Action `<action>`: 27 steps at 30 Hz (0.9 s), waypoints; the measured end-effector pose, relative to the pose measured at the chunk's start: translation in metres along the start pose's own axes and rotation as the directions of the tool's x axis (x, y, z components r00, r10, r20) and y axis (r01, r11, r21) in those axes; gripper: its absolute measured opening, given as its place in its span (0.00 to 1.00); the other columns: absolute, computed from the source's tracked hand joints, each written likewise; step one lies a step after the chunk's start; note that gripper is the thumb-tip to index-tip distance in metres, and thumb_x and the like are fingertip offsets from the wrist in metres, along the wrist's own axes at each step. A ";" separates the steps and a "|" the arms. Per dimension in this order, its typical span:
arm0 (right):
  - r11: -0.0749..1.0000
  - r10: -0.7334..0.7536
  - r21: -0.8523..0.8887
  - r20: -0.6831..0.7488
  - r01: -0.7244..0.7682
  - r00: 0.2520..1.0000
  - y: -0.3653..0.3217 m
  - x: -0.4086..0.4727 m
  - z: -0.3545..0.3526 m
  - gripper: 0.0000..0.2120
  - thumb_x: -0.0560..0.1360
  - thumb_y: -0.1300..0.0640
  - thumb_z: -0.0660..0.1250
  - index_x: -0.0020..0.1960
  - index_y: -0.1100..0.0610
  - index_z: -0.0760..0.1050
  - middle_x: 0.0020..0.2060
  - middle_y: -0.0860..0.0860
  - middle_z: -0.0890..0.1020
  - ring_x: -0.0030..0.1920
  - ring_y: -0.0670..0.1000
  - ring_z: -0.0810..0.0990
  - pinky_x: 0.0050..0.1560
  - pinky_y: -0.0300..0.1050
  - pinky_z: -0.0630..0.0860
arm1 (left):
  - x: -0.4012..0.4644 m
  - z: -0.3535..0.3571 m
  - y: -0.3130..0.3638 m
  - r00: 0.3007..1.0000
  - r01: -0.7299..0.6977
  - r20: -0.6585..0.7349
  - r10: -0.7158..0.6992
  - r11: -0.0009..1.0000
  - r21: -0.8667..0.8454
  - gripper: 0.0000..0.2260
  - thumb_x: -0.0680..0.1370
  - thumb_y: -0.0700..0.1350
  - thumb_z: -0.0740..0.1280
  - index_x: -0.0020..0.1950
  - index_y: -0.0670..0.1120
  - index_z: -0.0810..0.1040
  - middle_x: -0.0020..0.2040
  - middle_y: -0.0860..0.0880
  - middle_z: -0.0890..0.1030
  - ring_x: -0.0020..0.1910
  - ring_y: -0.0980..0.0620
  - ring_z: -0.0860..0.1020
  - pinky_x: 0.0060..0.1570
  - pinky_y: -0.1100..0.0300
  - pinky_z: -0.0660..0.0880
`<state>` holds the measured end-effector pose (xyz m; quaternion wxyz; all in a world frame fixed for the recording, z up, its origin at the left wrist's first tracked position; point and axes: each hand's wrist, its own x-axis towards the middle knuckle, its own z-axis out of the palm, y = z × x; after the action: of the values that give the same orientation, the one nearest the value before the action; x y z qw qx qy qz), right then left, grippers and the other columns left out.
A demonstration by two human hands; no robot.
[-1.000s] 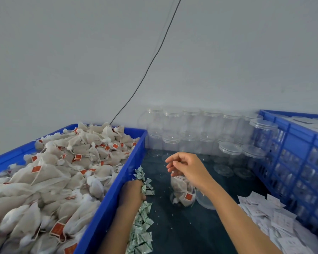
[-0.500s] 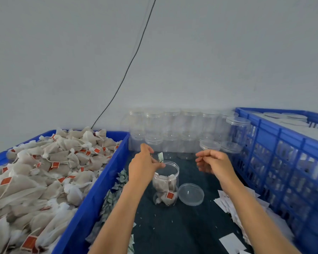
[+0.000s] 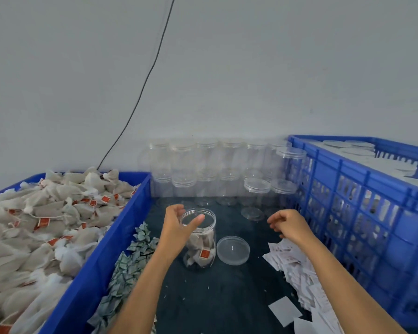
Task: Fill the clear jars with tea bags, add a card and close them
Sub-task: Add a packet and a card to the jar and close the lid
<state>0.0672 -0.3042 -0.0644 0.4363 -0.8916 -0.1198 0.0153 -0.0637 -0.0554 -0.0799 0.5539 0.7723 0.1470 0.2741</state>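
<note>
Two bare forearms reach forward over a dark worktop (image 3: 215, 297). Nearest, loose white cards (image 3: 297, 266) lie scattered on the right and a heap of small green-and-white sachets (image 3: 128, 263) lies along the left, beside a blue crate (image 3: 111, 249) piled with tea bags (image 3: 46, 220) bearing red tags.

Between the arms an open clear jar (image 3: 199, 239) stands upright, its long axis vertical and its mouth pointing up, with a few tea bags in its lower half. Its clear lid (image 3: 232, 249) lies flat on the worktop just to its right.

The left hand (image 3: 176, 227) is beside the jar's rim, its grip loosely open, thumb stretched across in front of the mouth and fingers curved behind, holding nothing that can be seen. The right hand (image 3: 290, 226) hovers to the right, apart from the jar, fingers loosely curled, nothing visible in its grip.

Half a second ago the left hand held a small sachet over the mouth; that sachet is no longer in its fingers.

Further back, empty lidded jars (image 3: 227, 172) are stacked in two tiers against the wall, and a second blue crate (image 3: 362, 189) stands at right.
</note>
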 end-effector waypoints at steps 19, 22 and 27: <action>0.553 0.169 -0.818 0.297 0.159 0.940 0.010 -0.004 0.003 0.17 0.75 0.67 0.66 0.63 0.55 0.74 0.64 0.53 0.74 0.64 0.56 0.73 0.66 0.49 0.67 | -0.022 0.029 -0.053 0.998 -0.057 0.013 0.059 0.989 -0.136 0.43 0.61 0.35 0.82 0.65 0.50 0.59 0.61 0.53 0.73 0.57 0.58 0.75 0.50 0.70 0.73; 0.567 0.160 -0.804 0.324 0.182 0.933 0.010 -0.006 0.002 0.17 0.74 0.66 0.68 0.61 0.53 0.74 0.63 0.51 0.74 0.63 0.55 0.73 0.64 0.49 0.67 | -0.023 0.030 -0.055 0.998 -0.060 0.016 0.063 0.988 -0.143 0.43 0.61 0.36 0.82 0.66 0.52 0.58 0.60 0.56 0.72 0.56 0.62 0.74 0.46 0.76 0.72; 0.678 0.179 -0.708 0.424 0.201 0.888 0.016 -0.004 0.000 0.21 0.69 0.63 0.75 0.59 0.51 0.73 0.59 0.50 0.74 0.56 0.54 0.78 0.50 0.44 0.78 | -0.024 0.031 -0.061 0.997 -0.076 0.007 0.078 0.986 -0.146 0.44 0.62 0.37 0.82 0.68 0.51 0.58 0.62 0.50 0.72 0.59 0.53 0.75 0.54 0.68 0.71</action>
<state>0.0669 -0.3144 -0.0768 -0.0002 -0.9597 -0.2208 0.1737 -0.0599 -0.0713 -0.1503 0.5985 0.7369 0.0930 0.3004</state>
